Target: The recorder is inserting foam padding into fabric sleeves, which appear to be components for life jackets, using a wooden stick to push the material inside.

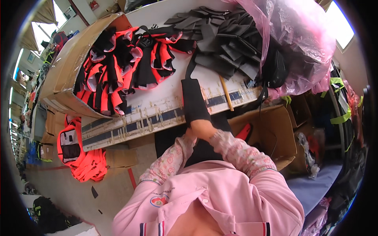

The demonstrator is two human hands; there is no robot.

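Note:
A long black fabric sleeve with a thin orange edge and a narrow black strap at its far end lies over the table's front edge. My right hand is closed at its near end, with the fingers hidden under or inside the fabric. Close beneath the right wrist is my left hand, mostly covered, so its fingers do not show. Beyond the sleeve spreads a heap of flat dark-grey foam pads. To its left, many orange-and-black fabric sleeves spill from a cardboard box.
A wooden stick lies across the front of the white table. Pink plastic film bulges at the right. Below are an open cardboard box on the right and a pile of orange pieces on the left.

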